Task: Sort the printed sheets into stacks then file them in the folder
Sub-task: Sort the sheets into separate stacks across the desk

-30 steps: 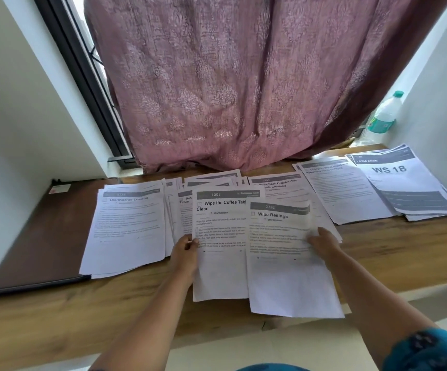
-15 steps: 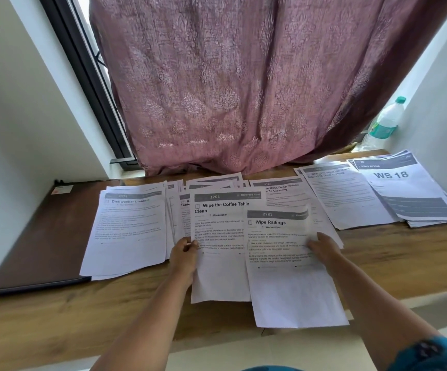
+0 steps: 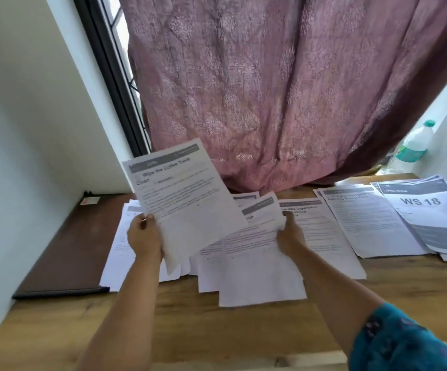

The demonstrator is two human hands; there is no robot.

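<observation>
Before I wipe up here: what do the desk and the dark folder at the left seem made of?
The desk looks like wood or wood-look laminate: brown grain streaks, matte sheen. The folder looks like dark brown leatherette or coated board: smooth, flat, with a thin dark edge. Neither can be told for sure.

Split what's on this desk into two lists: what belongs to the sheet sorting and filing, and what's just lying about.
Belongs:
Wipe the Coffee Table sheet, in left hand
sheet under right hand
WS 18 stack
brown folder

Lying about:
water bottle
curtain
</observation>
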